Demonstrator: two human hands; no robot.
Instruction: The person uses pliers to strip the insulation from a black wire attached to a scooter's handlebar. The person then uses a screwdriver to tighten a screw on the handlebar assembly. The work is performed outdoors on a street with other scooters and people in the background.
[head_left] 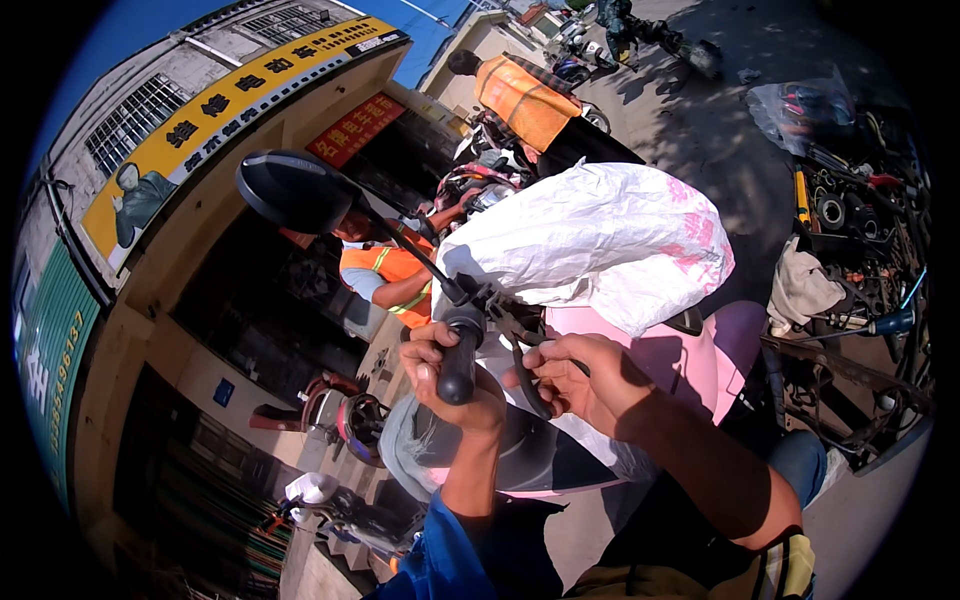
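My left hand (468,405) is closed around the black handlebar grip (459,365) of a pink scooter (725,350). Just right of it, my right hand (595,385) holds a pair of pliers (527,378) by the dark handles. The plier jaws point up at the inner end of the grip, near the brake lever mount; whether they touch anything there I cannot tell. A black rear-view mirror (295,192) rises on its stem from the handlebar. Over the scooter's front lies a white woven sack (590,240) with faded pink print.
A person in an orange vest (400,285) crouches beyond the handlebar; another orange-vested person (525,100) stands farther back. At right are a box of loose tools (850,230), a rag (803,288) and a blue-handled screwdriver (890,322). Shopfronts line the left.
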